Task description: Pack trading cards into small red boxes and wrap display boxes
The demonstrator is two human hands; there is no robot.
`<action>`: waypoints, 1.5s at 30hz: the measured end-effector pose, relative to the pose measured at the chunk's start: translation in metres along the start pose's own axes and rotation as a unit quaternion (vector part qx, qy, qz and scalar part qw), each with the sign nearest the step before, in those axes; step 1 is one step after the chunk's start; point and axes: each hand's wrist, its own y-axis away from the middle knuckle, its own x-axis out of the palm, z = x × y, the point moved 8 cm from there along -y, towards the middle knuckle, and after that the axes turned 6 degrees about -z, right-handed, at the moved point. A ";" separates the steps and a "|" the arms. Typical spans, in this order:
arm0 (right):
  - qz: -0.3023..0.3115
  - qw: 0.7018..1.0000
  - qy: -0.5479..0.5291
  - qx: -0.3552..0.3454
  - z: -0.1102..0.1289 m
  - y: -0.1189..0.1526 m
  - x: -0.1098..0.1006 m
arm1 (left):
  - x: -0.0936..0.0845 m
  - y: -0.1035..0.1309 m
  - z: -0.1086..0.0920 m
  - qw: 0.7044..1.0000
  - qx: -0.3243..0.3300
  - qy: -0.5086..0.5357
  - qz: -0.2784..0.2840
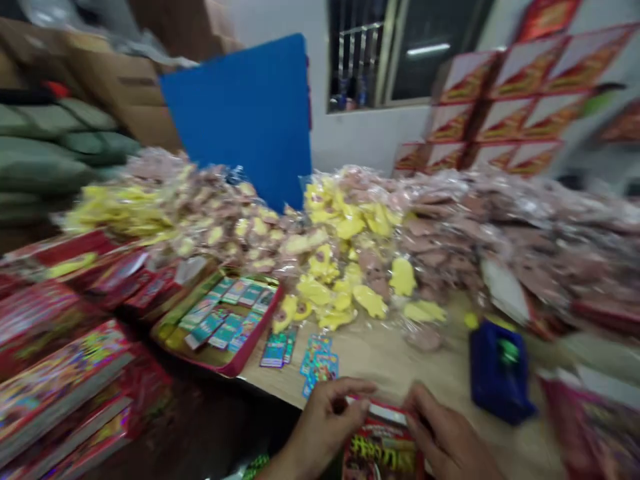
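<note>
A crowded packing room, blurred here: a wooden table [395,373] heaped along its far side with yellow and pink toys in clear bags [350,240], a blue board [245,113] standing behind them and red-printed cartons [505,107] stacked against the far right wall. At the near edge of the table, the left hand [325,420] and the right hand [447,440] both pinch the top of a red packet [383,447] with yellow lettering, fingers curled onto its upper edge from either side. Just beyond the left hand lie a few small blue cards [317,363] on the bare wood. Farther left sits a red tray [220,323] filled with teal cards, and stacks of red boxes [60,373] beyond it. To the right of the hands stands a dark blue tape dispenser [497,377].
</note>
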 end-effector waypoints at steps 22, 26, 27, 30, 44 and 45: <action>-0.130 0.959 -0.246 -0.045 0.012 0.031 -0.053 | 0.035 -0.011 -0.064 0.973 0.184 -0.082 0.116; -0.189 0.960 -0.180 -0.100 0.035 0.024 -0.084 | 0.054 -0.025 -0.104 0.950 0.284 -0.052 0.121; -0.217 0.958 -0.146 -0.120 0.040 0.023 -0.090 | 0.056 -0.028 -0.110 0.940 0.316 -0.054 0.113; -0.272 0.941 -0.039 -0.198 0.054 0.023 -0.096 | 0.057 -0.030 -0.119 0.891 0.432 -0.111 0.082; -0.347 0.864 -0.065 0.359 -0.110 0.041 -0.134 | 0.051 -0.010 -0.124 0.771 0.575 -0.272 -0.012; -0.347 0.861 -0.087 0.362 -0.113 0.038 -0.130 | 0.054 -0.011 -0.122 0.768 0.580 -0.271 -0.012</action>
